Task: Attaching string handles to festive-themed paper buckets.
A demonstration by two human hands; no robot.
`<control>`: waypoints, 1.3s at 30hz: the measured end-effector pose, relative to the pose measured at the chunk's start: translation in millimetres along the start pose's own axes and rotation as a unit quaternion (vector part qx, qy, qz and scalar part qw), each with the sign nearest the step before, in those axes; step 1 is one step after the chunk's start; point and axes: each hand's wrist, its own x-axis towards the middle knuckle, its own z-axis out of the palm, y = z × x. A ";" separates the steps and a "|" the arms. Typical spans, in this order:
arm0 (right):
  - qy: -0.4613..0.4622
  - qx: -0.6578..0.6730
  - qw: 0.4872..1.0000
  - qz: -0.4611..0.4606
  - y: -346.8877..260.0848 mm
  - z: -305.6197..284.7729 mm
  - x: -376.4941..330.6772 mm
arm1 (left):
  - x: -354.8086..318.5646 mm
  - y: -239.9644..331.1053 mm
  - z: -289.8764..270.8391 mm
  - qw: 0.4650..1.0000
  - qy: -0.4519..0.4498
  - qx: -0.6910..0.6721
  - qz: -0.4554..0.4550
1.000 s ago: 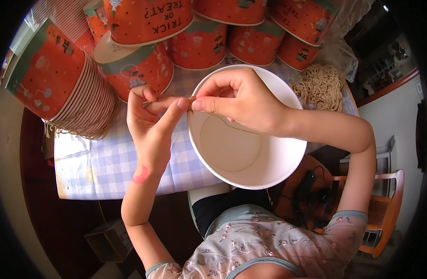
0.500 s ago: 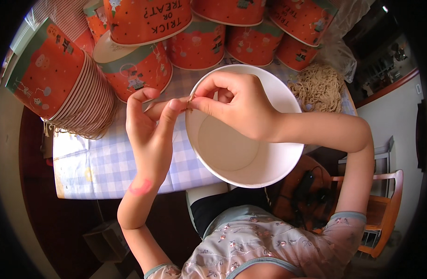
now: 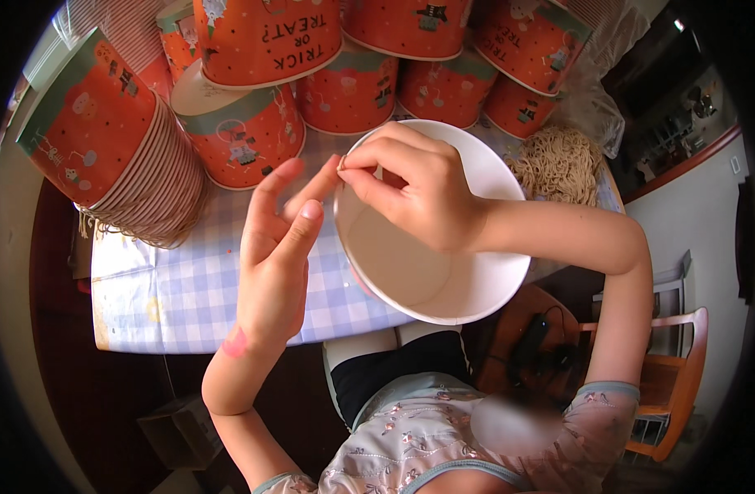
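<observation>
A large paper bucket (image 3: 476, 288) with a white inside lies tilted at the table's front edge, its mouth facing me. At the left of its rim, my right hand (image 3: 422, 185) is closed, thumb and index finger pinching a small end of tan string (image 3: 341, 165). My left hand (image 3: 274, 255) is open just left of the bucket, fingers apart. Its index fingertip touches or nearly touches the pinched string; the thumb stands away from it. How the string meets the bucket is hidden by my right fingers.
A nested stack of orange buckets (image 3: 89, 123) with strings hanging from it leans at the left. More orange printed buckets (image 3: 237, 136) are piled along the back. A heap of tan string (image 3: 558, 165) lies right of the bucket on the checked tablecloth (image 3: 188, 288). A wooden chair (image 3: 673, 370) stands at the right.
My left thumb has come away from the string, and the left hand has opened and dropped slightly. The right hand keeps its pinch. The bucket has shifted a little.
</observation>
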 end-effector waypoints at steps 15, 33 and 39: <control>-0.045 0.205 0.954 0.216 4.1 2.4 0.1 | 36.2 -15.0 -20.1 0.955 -0.016 0.256 0.146; -0.068 0.242 0.935 0.248 8.9 -5.7 2.3 | 45.0 -13.7 -11.6 0.944 -0.014 0.274 0.182; -0.065 0.220 0.951 0.208 11.8 -8.0 2.3 | 49.2 -4.6 -11.5 0.894 -0.066 0.385 0.218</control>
